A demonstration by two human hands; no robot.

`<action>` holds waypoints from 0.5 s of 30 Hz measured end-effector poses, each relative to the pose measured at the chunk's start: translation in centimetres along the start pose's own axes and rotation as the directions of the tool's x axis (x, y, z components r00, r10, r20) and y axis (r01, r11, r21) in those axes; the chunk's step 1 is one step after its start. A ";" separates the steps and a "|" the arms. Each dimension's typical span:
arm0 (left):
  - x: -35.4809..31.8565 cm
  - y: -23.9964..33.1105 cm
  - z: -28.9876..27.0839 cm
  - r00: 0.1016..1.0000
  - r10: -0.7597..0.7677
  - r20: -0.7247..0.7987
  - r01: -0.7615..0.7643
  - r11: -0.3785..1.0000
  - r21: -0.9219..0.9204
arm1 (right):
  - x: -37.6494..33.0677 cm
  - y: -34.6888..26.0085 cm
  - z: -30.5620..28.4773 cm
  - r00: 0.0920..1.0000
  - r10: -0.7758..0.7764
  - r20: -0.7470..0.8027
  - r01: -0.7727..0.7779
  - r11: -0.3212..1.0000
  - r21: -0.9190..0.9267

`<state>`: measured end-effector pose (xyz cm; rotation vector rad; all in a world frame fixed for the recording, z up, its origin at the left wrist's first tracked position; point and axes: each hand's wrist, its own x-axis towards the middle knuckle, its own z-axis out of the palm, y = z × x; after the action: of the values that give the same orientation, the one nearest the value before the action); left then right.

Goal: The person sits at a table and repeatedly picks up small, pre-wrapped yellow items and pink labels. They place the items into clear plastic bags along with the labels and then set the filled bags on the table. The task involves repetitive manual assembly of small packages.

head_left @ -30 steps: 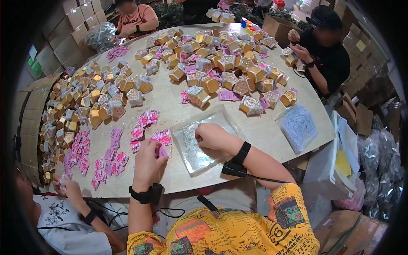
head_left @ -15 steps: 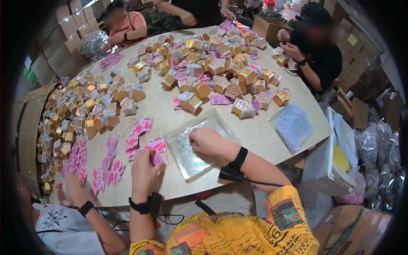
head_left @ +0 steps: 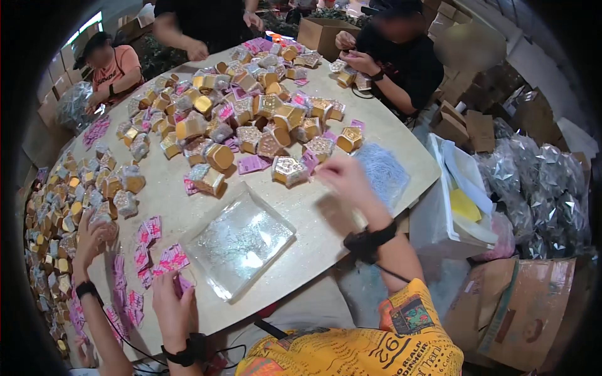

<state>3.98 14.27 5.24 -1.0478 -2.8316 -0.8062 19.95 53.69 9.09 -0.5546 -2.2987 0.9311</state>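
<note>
My left hand (head_left: 170, 305) is at the table's near edge, its fingers closed on a small pink packet (head_left: 182, 286). More pink packets (head_left: 170, 257) lie just beyond it. A stack of clear plastic sheets (head_left: 239, 241) lies flat between my hands. My right hand (head_left: 343, 177) is stretched out over the table and blurred by motion. It is between a gold-and-white patterned box (head_left: 288, 169) and a clear bag of small silvery pieces (head_left: 384, 168). Its fingers are too smeared to read.
Many gold and silver boxes (head_left: 251, 119) and pink packets cover the round table (head_left: 326, 225). Another person's hand (head_left: 89, 237) works at the left beside me; three more people sit or stand at the far side. A white bin (head_left: 451, 207), foil bags (head_left: 539, 188) and cardboard boxes stand right.
My right hand has left the clear sheets and swung forward and right toward the boxes. My left hand has stayed at the near edge with its pink packet. The view has tilted.
</note>
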 end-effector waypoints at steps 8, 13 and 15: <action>1.5 1.6 -0.7 1.000 0.017 -0.009 -0.016 0.997 0.070 | 0.8 9.4 -7.0 0.985 0.158 0.064 -0.120 0.910 -0.397; 3.0 5.8 -1.6 0.997 0.068 -0.032 -0.067 0.998 0.015 | 2.5 8.9 -4.5 0.936 -0.184 0.300 0.326 0.774 -0.542; 3.6 7.7 -1.8 0.997 0.079 0.008 -0.079 0.996 -0.029 | 3.2 9.6 -3.9 0.875 -0.245 0.417 0.453 0.719 -0.527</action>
<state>5.59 20.56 11.09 -1.1619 -2.7742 -0.8395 21.61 63.81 5.55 -0.1863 -2.8737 0.0532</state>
